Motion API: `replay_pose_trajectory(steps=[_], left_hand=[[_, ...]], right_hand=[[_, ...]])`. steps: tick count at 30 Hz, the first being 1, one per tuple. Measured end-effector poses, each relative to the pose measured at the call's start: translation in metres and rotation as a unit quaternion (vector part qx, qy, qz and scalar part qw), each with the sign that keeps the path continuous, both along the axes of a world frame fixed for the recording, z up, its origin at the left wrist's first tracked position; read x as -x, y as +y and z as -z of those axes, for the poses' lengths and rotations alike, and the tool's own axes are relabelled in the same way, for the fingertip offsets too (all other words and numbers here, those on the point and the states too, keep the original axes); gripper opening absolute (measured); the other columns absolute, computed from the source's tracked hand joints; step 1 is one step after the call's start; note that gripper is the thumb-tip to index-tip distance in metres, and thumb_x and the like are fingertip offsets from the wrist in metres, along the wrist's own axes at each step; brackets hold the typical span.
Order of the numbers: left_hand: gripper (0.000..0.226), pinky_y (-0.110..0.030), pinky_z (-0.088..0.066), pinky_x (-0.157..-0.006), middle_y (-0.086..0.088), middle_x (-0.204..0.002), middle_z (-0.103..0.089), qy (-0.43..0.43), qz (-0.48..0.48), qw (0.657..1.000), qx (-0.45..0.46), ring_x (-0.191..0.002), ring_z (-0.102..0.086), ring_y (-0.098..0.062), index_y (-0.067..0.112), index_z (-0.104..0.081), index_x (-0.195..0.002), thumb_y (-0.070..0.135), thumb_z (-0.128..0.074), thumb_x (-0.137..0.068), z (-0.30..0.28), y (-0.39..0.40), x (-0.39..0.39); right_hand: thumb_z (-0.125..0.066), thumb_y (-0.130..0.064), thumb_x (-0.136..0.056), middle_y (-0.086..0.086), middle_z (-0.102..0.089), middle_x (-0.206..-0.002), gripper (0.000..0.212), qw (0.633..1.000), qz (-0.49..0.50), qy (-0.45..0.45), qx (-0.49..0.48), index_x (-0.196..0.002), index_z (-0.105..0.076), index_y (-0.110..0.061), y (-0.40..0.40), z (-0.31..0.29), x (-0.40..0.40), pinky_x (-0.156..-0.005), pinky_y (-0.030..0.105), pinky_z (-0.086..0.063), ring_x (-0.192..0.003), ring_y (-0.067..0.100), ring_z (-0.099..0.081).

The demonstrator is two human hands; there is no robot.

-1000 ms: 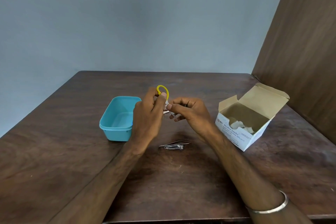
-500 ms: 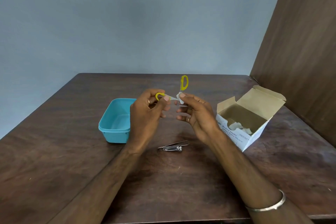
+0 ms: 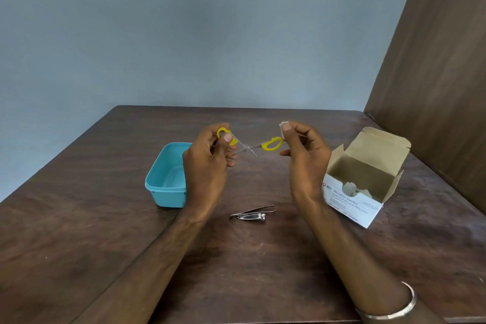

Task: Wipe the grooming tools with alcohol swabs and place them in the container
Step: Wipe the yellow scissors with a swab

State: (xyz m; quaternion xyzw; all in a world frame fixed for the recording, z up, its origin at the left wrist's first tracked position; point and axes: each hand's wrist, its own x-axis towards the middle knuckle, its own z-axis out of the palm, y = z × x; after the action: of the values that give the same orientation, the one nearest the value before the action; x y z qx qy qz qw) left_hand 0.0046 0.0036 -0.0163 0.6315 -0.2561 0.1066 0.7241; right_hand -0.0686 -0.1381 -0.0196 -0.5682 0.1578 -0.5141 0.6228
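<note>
My left hand [image 3: 207, 163] grips one yellow handle loop of small scissors [image 3: 271, 143], which hang spread wide open above the table. My right hand [image 3: 305, 155] pinches a small white alcohol swab [image 3: 283, 127] between thumb and forefinger, just right of the free yellow loop and apart from the blades. A blue plastic container [image 3: 164, 181] stands at the left, partly behind my left hand. Metal tweezers [image 3: 253, 210] and a nail clipper [image 3: 252, 217] lie together on the table between my forearms.
An open cardboard box of alcohol swabs [image 3: 363, 181] stands at the right, with white swabs inside. A brown wooden panel [image 3: 436, 73] rises along the table's right side. A metal bangle [image 3: 391, 308] circles my right wrist.
The scissors have swung wide open, their free yellow loop dropping to the right. My right hand moved right with the swab, off the blades. Both hands drew apart.
</note>
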Motion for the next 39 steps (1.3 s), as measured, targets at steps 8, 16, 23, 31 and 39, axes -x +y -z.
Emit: replay_pose_trajectory(steps=[8,16,23,31,39], left_hand=[[0.027,-0.037,-0.061,-0.064,0.002,-0.092,-0.074,-0.099,-0.027,0.989,-0.107,-0.074,-0.071,-0.008,0.019,-0.067,-0.124,0.023,-0.058,-0.099,-0.001,0.002,0.007],[0.026,-0.043,-0.061,-0.065,0.004,-0.097,-0.074,-0.139,-0.045,0.98,-0.137,-0.08,-0.071,-0.013,0.017,-0.065,-0.122,0.023,-0.059,-0.098,-0.002,0.002,0.011],[0.009,-0.045,-0.059,-0.058,0.014,-0.082,-0.069,-0.142,-0.044,0.981,-0.124,-0.073,-0.07,-0.009,0.022,-0.062,-0.102,0.029,-0.061,-0.096,-0.002,0.002,0.011],[0.005,-0.043,-0.059,-0.06,0.017,-0.08,-0.068,-0.144,-0.049,0.979,-0.136,-0.076,-0.07,-0.006,0.028,-0.065,-0.096,0.032,-0.065,-0.093,-0.002,0.003,0.01],[0.005,-0.047,-0.06,-0.066,0.015,-0.081,-0.068,-0.106,-0.068,0.984,-0.123,-0.077,-0.07,-0.012,0.028,-0.063,-0.094,0.026,-0.067,-0.093,-0.002,0.004,0.01]], right_hand=[[-0.082,-0.019,-0.083,-0.011,-0.076,-0.084,0.012,0.979,-0.088,0.056,0.177,-0.089,-0.081,-0.029,0.022,-0.001,0.002,-0.075,0.034,-0.05,-0.081,0.011,-0.061],[-0.083,-0.023,-0.082,-0.008,-0.079,-0.088,0.009,0.974,-0.13,0.081,0.168,-0.088,-0.081,-0.028,0.015,0.003,-0.001,-0.079,0.042,-0.059,-0.085,0.016,-0.071],[-0.078,-0.032,-0.084,-0.013,-0.078,-0.089,0.003,0.969,-0.141,0.1,0.175,-0.086,-0.08,-0.032,0.013,0.004,-0.002,-0.083,0.028,-0.048,-0.09,0.013,-0.07],[-0.078,-0.029,-0.083,-0.013,-0.075,-0.081,0.004,0.965,-0.136,0.11,0.193,-0.081,-0.079,-0.026,0.009,0.004,-0.002,-0.067,0.019,-0.047,-0.078,0.008,-0.065],[-0.079,-0.02,-0.085,-0.02,-0.072,-0.078,0.018,0.947,-0.129,0.123,0.267,-0.077,-0.074,-0.036,0.01,0.006,-0.001,-0.07,0.005,-0.04,-0.075,0.001,-0.062]])
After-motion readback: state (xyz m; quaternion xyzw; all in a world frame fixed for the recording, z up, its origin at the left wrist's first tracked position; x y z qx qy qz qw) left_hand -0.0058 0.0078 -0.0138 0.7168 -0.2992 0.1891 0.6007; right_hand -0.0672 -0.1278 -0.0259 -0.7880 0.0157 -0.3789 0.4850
